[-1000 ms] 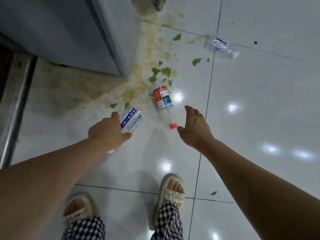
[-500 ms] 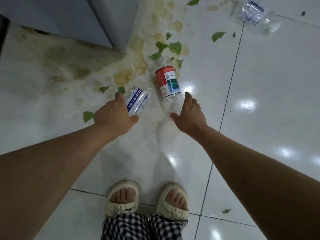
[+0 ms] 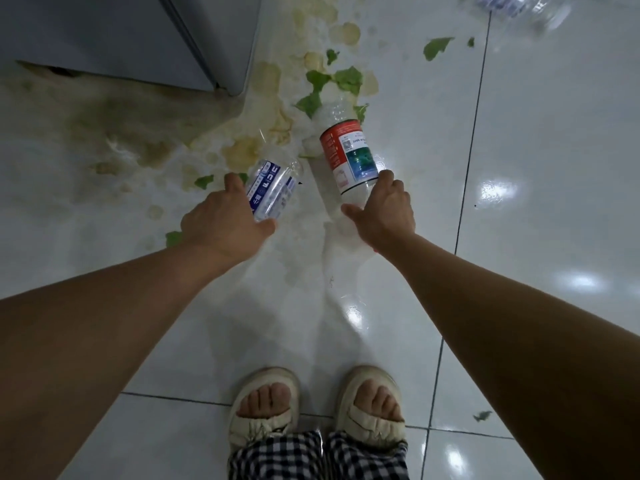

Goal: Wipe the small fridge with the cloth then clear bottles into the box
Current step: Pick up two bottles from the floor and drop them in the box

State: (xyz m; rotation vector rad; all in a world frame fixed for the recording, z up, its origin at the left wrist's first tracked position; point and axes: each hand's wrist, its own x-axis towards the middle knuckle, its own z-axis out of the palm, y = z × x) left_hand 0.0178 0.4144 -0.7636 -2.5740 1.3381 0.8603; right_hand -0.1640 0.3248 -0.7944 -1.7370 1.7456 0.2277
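Two clear plastic bottles lie over the white tiled floor. My left hand [image 3: 221,223] grips the blue-labelled bottle [image 3: 273,187] around its lower half, thumb and fingers on either side. My right hand [image 3: 384,211] closes on the red-labelled bottle [image 3: 346,150] below its label, with the neck end hidden under my palm. A third bottle [image 3: 516,6] with a blue label lies blurred at the top right. The grey small fridge [image 3: 138,39] fills the top left corner. No cloth or box is in view.
A yellowish spill [image 3: 249,147] spreads from the fridge corner across the tiles, with green leaf scraps [image 3: 346,79] scattered in it. My sandalled feet [image 3: 263,407] stand at the bottom centre. A leaf scrap [image 3: 481,415] lies at the lower right.
My right hand has come forward and closed on the red-labelled bottle. My left hand keeps its hold on the blue-labelled bottle. The view has moved closer to the floor.
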